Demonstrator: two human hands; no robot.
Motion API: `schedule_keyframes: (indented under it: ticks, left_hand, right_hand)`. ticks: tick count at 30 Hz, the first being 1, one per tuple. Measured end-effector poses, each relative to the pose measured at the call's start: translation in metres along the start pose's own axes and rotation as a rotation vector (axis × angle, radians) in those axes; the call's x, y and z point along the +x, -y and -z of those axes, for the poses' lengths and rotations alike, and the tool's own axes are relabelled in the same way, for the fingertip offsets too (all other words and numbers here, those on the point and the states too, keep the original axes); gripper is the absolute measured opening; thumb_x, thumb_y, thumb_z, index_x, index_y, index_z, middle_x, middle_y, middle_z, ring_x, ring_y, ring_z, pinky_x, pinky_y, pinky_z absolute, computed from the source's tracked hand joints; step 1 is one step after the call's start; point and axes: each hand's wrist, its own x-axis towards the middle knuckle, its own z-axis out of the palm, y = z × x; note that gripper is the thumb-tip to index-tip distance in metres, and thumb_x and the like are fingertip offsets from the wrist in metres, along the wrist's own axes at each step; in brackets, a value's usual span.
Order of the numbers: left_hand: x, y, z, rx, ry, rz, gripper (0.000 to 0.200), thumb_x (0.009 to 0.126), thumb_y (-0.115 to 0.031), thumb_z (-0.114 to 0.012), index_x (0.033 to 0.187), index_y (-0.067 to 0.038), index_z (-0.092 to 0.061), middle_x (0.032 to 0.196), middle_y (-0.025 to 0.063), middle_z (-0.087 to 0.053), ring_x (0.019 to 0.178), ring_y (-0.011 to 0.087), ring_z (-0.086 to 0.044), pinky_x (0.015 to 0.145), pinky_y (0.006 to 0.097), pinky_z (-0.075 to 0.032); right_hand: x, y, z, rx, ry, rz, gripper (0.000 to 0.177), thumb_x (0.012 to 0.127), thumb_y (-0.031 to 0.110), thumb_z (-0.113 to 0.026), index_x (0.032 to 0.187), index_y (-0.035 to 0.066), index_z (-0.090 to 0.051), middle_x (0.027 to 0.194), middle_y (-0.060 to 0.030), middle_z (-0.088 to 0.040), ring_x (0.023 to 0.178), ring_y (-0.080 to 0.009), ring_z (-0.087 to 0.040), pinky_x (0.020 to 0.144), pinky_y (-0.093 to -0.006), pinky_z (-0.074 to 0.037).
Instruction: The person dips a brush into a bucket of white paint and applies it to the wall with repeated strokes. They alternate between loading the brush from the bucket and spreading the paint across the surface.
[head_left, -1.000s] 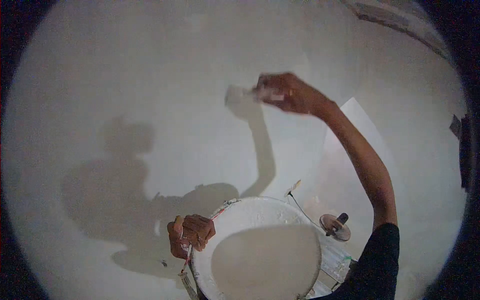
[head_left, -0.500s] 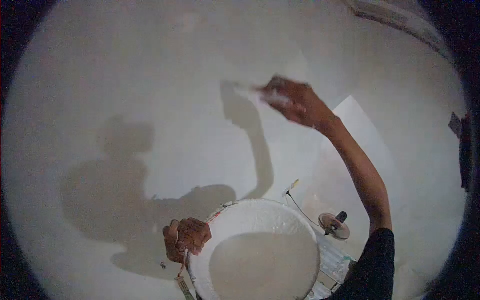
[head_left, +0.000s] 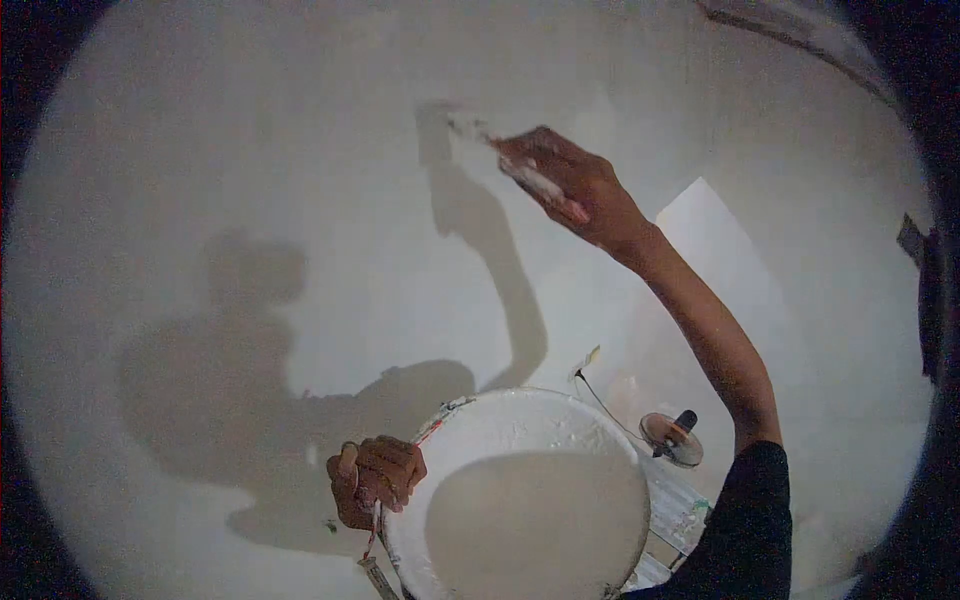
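Observation:
My right hand (head_left: 565,185) is raised at the wall, closed round the white-smeared handle of a paint brush (head_left: 468,124) whose head points up and left; its tip is blurred. My left hand (head_left: 378,480) is a fist at the left rim of a white bucket (head_left: 500,410), gripping a red-and-white cord (head_left: 375,528) that runs along the rim. Pale paint (head_left: 540,520) shows inside the bucket. The cord's lower end hangs beside the bucket near a small grey-green handle (head_left: 375,576).
Behind is a pale wall (head_left: 350,120) bearing my shadow. Right of the bucket are a round disc with a dark knob (head_left: 672,438), a thin wire with a yellowish tip (head_left: 590,360) and a ladder-like metal frame (head_left: 675,510). A dark object (head_left: 930,300) stands far right.
My right hand has moved up and slightly left with the brush. My left hand keeps its grip, while the bucket appears slightly farther right and higher.

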Motion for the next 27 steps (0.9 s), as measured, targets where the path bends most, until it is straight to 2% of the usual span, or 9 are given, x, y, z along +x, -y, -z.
schedule_keyframes:
  ticks: [4,6,8,11,15,18,22,24,27]
  left_hand:
    - [0.004,0.004,-0.008,0.048,0.007,-0.116,0.056,0.098,-0.025,-0.031,0.048,-0.006,-0.044,0.041,0.0074,-0.047,0.031,0.0146,-0.034,0.032,0.0297,-0.029]
    - [0.004,0.004,-0.002,0.081,0.013,-0.168,0.060,0.100,-0.024,-0.027,0.045,-0.007,-0.042,0.039,0.0072,-0.045,0.029,0.0138,-0.031,0.031,0.0291,-0.028]
    - [-0.001,0.003,0.010,-0.011,0.136,-0.023,0.057,0.087,-0.052,-0.050,0.058,-0.004,-0.060,0.051,0.0079,-0.058,0.043,0.0204,-0.050,0.043,0.0335,-0.039]
    - [0.011,-0.003,-0.019,0.033,-0.080,0.020,0.053,0.100,-0.024,-0.029,0.052,-0.007,-0.045,0.040,0.0059,-0.046,0.030,0.0134,-0.032,0.032,0.0281,-0.028]
    - [0.011,0.000,-0.015,0.088,0.054,-0.069,0.053,0.099,-0.028,-0.033,0.051,-0.008,-0.042,0.039,0.0055,-0.045,0.029,0.0134,-0.031,0.032,0.0282,-0.028]
    - [0.007,0.001,-0.027,0.050,-0.174,-0.123,0.054,0.098,-0.028,-0.035,0.048,-0.008,-0.036,0.037,0.0051,-0.041,0.029,0.0139,-0.027,0.033,0.0282,-0.025]
    - [0.015,-0.003,-0.038,0.031,-0.217,-0.057,0.053,0.097,-0.024,-0.036,0.047,-0.007,-0.032,0.035,0.0055,-0.036,0.029,0.0141,-0.022,0.034,0.0284,-0.021]
    - [0.011,-0.002,-0.040,0.012,-0.255,-0.020,0.052,0.097,-0.023,-0.036,0.047,-0.007,-0.031,0.035,0.0055,-0.034,0.029,0.0142,-0.021,0.034,0.0284,-0.020]
    - [-0.011,0.009,-0.025,0.001,-0.306,-0.002,0.049,0.094,-0.021,-0.043,0.048,-0.007,-0.033,0.037,0.0030,-0.036,0.032,0.0121,-0.023,0.034,0.0290,-0.021]
  right_hand:
    - [-0.016,0.006,-0.030,-0.010,0.221,0.017,0.044,0.090,0.024,-0.056,0.131,0.008,-0.051,0.124,-0.0171,-0.056,0.103,-0.0350,-0.060,0.091,-0.0421,-0.051]
    - [-0.023,0.019,-0.020,0.121,0.465,-0.183,0.042,0.090,0.024,-0.057,0.129,0.009,-0.053,0.115,-0.0165,-0.059,0.100,-0.0341,-0.061,0.089,-0.0412,-0.052]
    - [-0.009,0.037,0.002,0.255,0.525,-0.256,0.034,0.090,0.025,-0.060,0.116,0.003,-0.060,0.110,-0.0135,-0.061,0.099,-0.0289,-0.062,0.092,-0.0406,-0.051]
    - [0.017,0.035,0.009,0.104,0.174,-0.160,0.036,0.088,0.019,-0.058,0.122,0.006,-0.057,0.115,-0.0125,-0.060,0.101,-0.0305,-0.061,0.092,-0.0394,-0.050]
    - [0.003,0.020,-0.024,-0.133,0.217,0.006,0.046,0.086,0.014,-0.052,0.131,0.007,-0.050,0.133,-0.0130,-0.052,0.118,-0.0319,-0.054,0.100,-0.0394,-0.046]
    - [-0.029,0.044,-0.032,0.084,0.699,-0.166,0.054,0.084,0.021,-0.054,0.135,0.006,-0.045,0.140,-0.0142,-0.045,0.124,-0.0322,-0.049,0.106,-0.0390,-0.042]
    - [-0.028,0.048,-0.018,0.174,0.727,-0.242,0.053,0.084,0.022,-0.055,0.134,0.007,-0.047,0.136,-0.0158,-0.049,0.117,-0.0335,-0.054,0.101,-0.0392,-0.046]
    - [-0.017,0.041,-0.015,0.112,0.267,-0.154,0.049,0.086,0.021,-0.053,0.133,0.009,-0.049,0.129,-0.0156,-0.054,0.110,-0.0350,-0.058,0.095,-0.0403,-0.049]
    - [-0.034,0.030,-0.038,0.015,0.280,-0.225,0.056,0.084,0.017,-0.054,0.139,0.011,-0.041,0.129,-0.0151,-0.053,0.107,-0.0352,-0.059,0.091,-0.0408,-0.050]
